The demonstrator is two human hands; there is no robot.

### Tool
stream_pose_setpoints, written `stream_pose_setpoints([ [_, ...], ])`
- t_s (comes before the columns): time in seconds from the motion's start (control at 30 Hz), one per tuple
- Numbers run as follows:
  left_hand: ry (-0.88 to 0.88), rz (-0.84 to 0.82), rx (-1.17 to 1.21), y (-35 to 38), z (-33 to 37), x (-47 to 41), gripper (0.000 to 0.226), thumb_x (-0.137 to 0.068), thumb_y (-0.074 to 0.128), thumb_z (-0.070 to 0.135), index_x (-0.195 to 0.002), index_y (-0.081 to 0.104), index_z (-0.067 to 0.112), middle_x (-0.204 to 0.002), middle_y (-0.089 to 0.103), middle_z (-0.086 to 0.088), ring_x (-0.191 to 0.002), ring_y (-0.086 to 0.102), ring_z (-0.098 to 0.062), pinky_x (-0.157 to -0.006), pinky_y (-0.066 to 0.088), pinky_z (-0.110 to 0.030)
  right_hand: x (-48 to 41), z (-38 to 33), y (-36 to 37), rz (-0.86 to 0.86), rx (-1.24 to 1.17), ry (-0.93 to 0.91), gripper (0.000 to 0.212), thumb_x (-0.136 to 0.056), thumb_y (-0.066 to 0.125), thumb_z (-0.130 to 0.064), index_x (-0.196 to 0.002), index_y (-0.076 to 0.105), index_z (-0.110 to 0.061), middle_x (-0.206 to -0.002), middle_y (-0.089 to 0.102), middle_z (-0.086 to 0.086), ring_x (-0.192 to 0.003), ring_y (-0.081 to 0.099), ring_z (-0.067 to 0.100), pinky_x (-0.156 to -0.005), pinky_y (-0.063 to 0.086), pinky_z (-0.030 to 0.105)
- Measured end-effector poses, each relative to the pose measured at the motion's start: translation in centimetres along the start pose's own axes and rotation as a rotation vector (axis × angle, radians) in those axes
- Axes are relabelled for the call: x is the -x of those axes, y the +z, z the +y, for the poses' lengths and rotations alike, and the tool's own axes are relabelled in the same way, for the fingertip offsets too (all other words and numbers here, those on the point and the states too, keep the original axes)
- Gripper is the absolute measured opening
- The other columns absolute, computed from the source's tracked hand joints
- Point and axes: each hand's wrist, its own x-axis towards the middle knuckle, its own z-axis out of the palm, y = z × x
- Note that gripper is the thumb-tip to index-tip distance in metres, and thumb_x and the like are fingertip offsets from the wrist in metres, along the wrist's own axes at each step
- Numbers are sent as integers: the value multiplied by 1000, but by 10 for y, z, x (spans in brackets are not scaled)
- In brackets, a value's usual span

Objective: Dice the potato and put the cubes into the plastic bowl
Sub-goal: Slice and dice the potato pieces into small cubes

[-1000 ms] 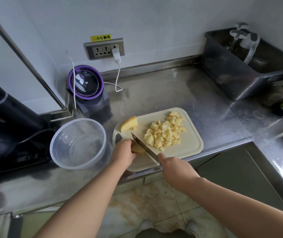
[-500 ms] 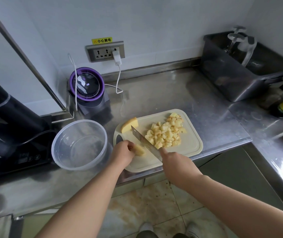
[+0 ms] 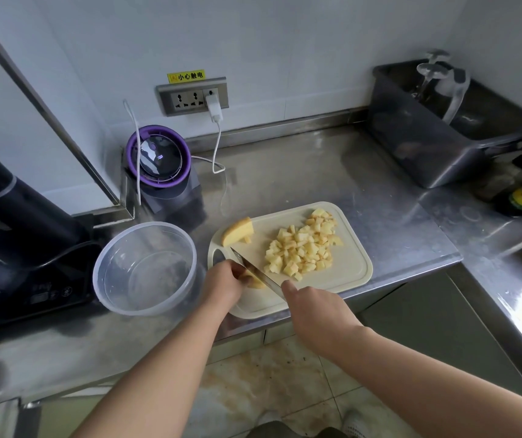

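the left hand [image 3: 224, 284] holds a potato piece [image 3: 255, 282] down on the near-left part of the cutting board [image 3: 343, 275], fingers curled over it. the right hand [image 3: 313, 311] grips the knife [image 3: 253, 269] by its handle, fingers clenched round it. the blade lies diagonally on the piece, just beside the left fingertips. the potato cubes [image 3: 304, 245] lie piled mid-board. an uncut wedge [image 3: 237, 230] sits at the board's far-left edge. the plastic bowl [image 3: 149, 273] stands on the steel counter [image 3: 316, 172], just left of the board.
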Motion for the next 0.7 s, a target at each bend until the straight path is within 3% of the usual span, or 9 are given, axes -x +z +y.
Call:
stream_pose_setpoints([
  [0.3, 3, 3, 0, 0, 2, -2, 25, -88, 68, 22, -111, 66, 13, -111, 69, -3, -105, 62, -22, -80, 41, -24, -3, -2, 4, -25, -2, 0, 40, -90, 38, 6, -125, 35, -12, -68, 41, 1, -68, 49, 24, -60, 40, 33],
  [0.53, 3, 8, -26, -1, 0, -3, 23, -89, 65, 23, -111, 64, 15, -112, 67, -1, -99, 62, -21, -73, 42, -26, -10, 3, 17, -72, -37, 11, 43, -89, 35, 6, -128, 33, -12, -70, 40, 1, -68, 47, 22, -50, 33, 29],
  [0.7, 23, 9, -39, -3, 3, 0, 20, -90, 64, 22, -109, 64, 15, -110, 67, -1, -93, 59, -18, -71, 39, -24, -15, 6, 21, -59, -76, 39, 40, -91, 38, 5, -126, 34, -15, -71, 41, 0, -68, 49, 20, -57, 40, 30],
])
